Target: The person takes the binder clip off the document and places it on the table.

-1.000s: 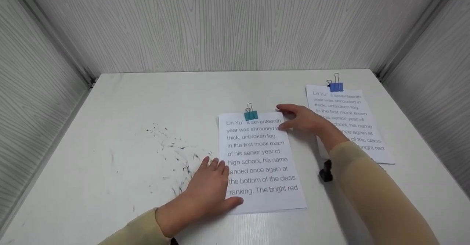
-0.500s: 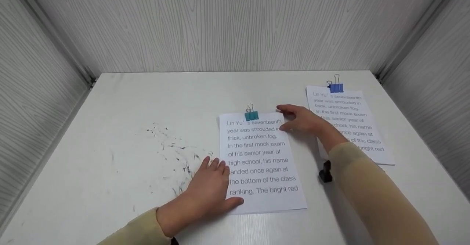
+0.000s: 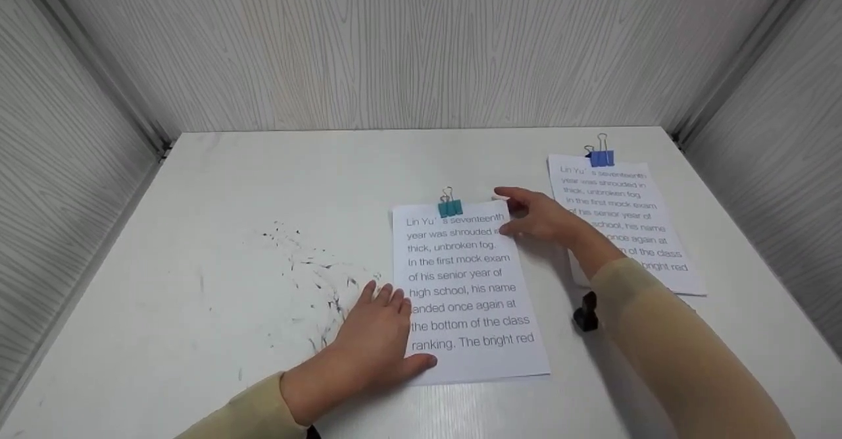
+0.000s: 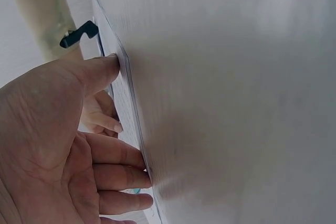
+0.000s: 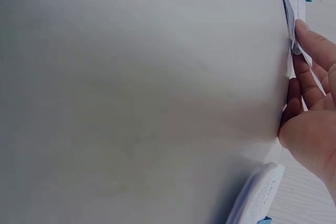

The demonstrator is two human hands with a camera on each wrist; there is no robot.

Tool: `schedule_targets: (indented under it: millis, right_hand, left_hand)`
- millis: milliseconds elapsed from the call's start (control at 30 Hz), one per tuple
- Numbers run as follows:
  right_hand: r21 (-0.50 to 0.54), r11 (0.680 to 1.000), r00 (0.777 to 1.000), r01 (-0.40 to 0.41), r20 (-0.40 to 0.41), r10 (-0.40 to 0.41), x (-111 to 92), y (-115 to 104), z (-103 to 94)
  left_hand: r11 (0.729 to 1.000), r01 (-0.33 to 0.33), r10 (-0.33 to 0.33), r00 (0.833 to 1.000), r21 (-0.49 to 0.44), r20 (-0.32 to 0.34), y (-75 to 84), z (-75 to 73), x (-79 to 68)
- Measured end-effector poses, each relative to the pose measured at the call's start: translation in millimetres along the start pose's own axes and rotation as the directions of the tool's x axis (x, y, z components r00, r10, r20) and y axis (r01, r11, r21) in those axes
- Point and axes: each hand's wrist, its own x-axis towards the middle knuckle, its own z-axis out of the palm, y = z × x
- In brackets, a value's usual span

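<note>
A stack of printed paper lies on the table, a teal binder clip on its top edge. My left hand rests at the stack's lower left, its fairly straight fingers along the left edge and the thumb over the bottom corner. At the upper right corner my right hand pinches the stack. In the right wrist view its thumb lies on top of the paper and other fingers sit at the edge below. Part of that corner is hidden by the hand.
A second printed stack with a blue binder clip lies to the right, partly under the right forearm. A black wrist mount shows beside the right sleeve. Dark smudges mark the white table left of the paper.
Both hands and both stacks stay in nearly the same place. At the upper right corner, a small bit of the paper's edge now shows raised by the right fingers.
</note>
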Motion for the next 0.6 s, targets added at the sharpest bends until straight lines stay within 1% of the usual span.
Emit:
schedule_targets:
  millis: [267,433,600]
  right_hand:
    - [0.09,0.996,0.998,0.025,0.053,-0.03,-10.3,-5.4,0.1]
    - [0.131,0.991,0.999,-0.009,0.033,0.005,-17.0,-7.8,2.6]
    - [0.163,0.986,1.0,-0.029,0.003,0.029,-19.0,-7.5,3.7]
  left_hand:
    - [1.0,0.007,-0.008,1.0,-0.02,-0.009,0.9,-0.5,-1.2]
    - [1.0,0.007,-0.007,1.0,-0.016,-0.013,0.8,-0.9,-1.9]
    - [1.0,0.008,-0.008,1.0,-0.013,0.001,1.0,-1.8,-1.6]
